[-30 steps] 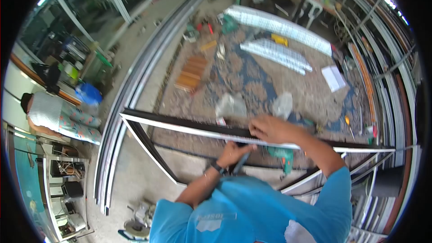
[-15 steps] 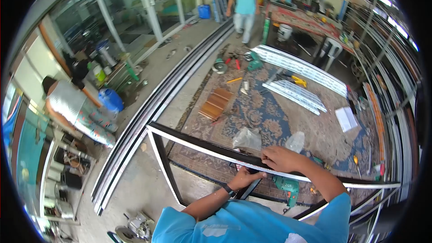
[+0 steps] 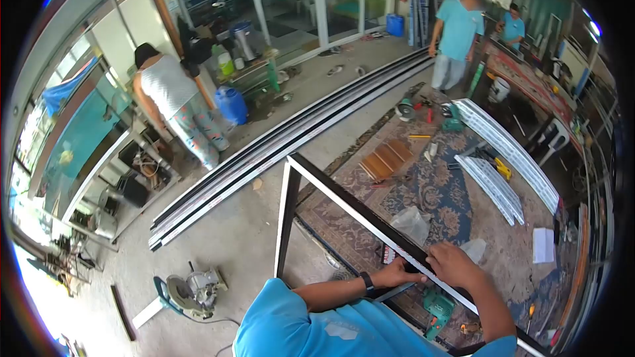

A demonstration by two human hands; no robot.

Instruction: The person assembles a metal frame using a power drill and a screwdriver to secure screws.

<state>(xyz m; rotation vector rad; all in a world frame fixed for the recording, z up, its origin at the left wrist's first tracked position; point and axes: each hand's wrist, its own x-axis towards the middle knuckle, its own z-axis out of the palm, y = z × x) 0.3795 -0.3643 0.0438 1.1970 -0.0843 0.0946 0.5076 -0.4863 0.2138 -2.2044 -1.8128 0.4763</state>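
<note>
A black-and-white metal frame [image 3: 357,210] stands in front of me, one corner pointing away to the left. My left hand [image 3: 397,272], a dark band on its wrist, grips the near side of the long bar, its thumb stretched along it and its other fingers partly hidden. On top of the same bar, just to the right, my right hand [image 3: 453,263] has its fingers bent and pressed together over the edge. Anything small between those fingers is hidden. A green power drill [image 3: 438,307] lies below the bar, close to both hands.
Long metal profiles [image 3: 284,142] lie across the floor. A miter saw [image 3: 195,291] sits at lower left. On the patterned carpet [image 3: 430,188] are brown panels [image 3: 385,160], wrapped strips [image 3: 493,188] and plastic bags. One person [image 3: 175,102] bends at left; two others are at the back.
My view has turned left, so the scene sits further right and the miter saw shows more fully. Both hands remain on the frame's bar, with little visible change in grip.
</note>
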